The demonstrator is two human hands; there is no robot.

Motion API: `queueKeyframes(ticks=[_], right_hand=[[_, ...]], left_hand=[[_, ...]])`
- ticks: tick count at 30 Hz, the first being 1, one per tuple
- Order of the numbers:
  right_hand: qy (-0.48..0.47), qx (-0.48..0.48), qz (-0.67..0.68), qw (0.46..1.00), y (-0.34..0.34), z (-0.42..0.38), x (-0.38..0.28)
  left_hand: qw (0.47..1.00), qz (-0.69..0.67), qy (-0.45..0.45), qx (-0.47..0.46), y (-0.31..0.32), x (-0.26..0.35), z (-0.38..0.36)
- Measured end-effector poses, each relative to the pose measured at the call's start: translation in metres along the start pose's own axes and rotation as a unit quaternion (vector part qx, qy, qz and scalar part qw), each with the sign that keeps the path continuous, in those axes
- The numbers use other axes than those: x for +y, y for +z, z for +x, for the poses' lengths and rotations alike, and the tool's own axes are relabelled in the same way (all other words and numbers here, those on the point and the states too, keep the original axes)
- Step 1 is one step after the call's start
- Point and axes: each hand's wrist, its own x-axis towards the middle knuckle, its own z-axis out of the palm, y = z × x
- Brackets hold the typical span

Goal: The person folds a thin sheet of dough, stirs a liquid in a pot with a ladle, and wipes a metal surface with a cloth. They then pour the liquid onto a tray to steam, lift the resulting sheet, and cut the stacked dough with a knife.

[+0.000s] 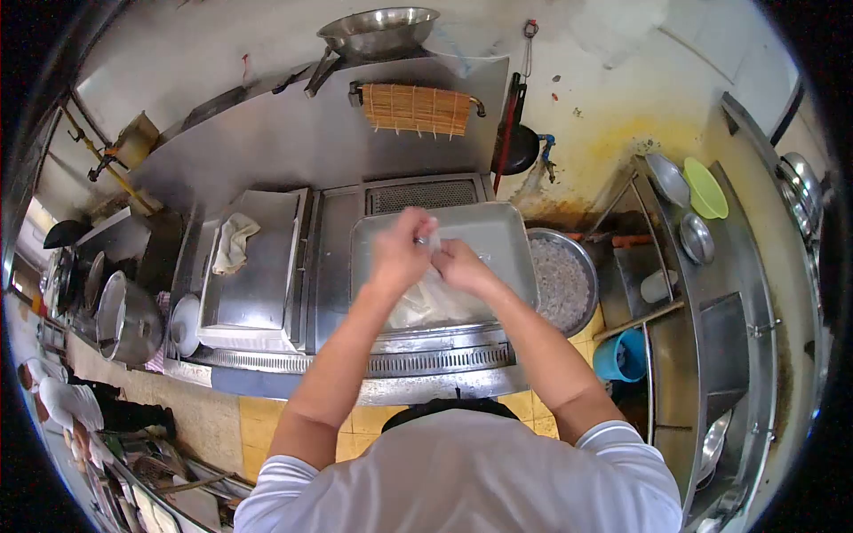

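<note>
A large grey metal tray (pixel 511 235) lies on the steel counter in front of me. Inside it rests a translucent plastic bag (pixel 435 300) with pale contents I cannot make out. My left hand (pixel 400 256), partly smeared by motion, is closed in a fist at the bag's gathered top. Beside it, my right hand (pixel 464 265) pinches the same gathered plastic a little lower. Both hands are above the tray's middle, close together, and they cover part of the bag.
At the tray's right stands a round metal bowl (pixel 593 289) of whitish bits in liquid. A steel lid (pixel 253 266) with a folded cloth (pixel 235 242) is on the left. Shelving (pixel 746 355) lines the right side. Another person (pixel 80 404) stands far left.
</note>
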Motion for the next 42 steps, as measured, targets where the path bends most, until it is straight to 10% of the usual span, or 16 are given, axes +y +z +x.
queueKeyframes(ticks=[8,11,15,18,20,25,28,32,36,38,42], right_hand=[[0.013,0.077,-0.388,0.918,-0.086,-0.036,0.171],[0.15,-0.051,-0.43,0.889,-0.096,-0.033,0.111],[-0.202,0.091,-0.08,0.972,-0.008,-0.007,0.049],[-0.067,-0.011,-0.223,0.972,0.022,-0.003,0.067],[-0.038,0.021,-0.361,0.931,-0.006,-0.004,0.131],[0.023,0.095,-0.561,0.822,-0.058,-0.043,0.163],[-0.127,0.133,-0.534,0.825,-0.029,-0.034,0.164],[0.124,-0.055,-0.527,0.839,-0.034,-0.01,0.2],[0.111,-0.063,-0.431,0.893,-0.042,0.008,0.115],[-0.049,0.04,-0.072,0.995,-0.018,0.008,0.07],[0.015,-0.021,-0.106,0.994,-0.003,0.004,0.027]], left_hand=[[0.986,-0.001,-0.006,0.165,-0.057,-0.058,-0.009],[0.996,0.01,-0.021,0.082,-0.033,-0.075,-0.027],[0.998,0.028,0.046,0.022,0.005,-0.03,-0.038],[0.995,0.054,0.082,0.027,-0.012,-0.034,-0.025],[0.985,-0.035,0.063,0.158,-0.049,-0.051,-0.007],[0.975,0.113,-0.17,0.085,-0.052,-0.145,-0.062],[0.952,0.185,-0.199,-0.141,0.004,-0.194,-0.112],[0.908,0.249,-0.172,-0.289,0.031,-0.201,-0.122],[0.956,0.151,-0.14,-0.207,0.025,-0.125,-0.067],[0.985,0.064,-0.096,-0.127,0.023,-0.068,-0.04],[1.0,-0.008,0.01,0.009,-0.004,-0.016,-0.011]])
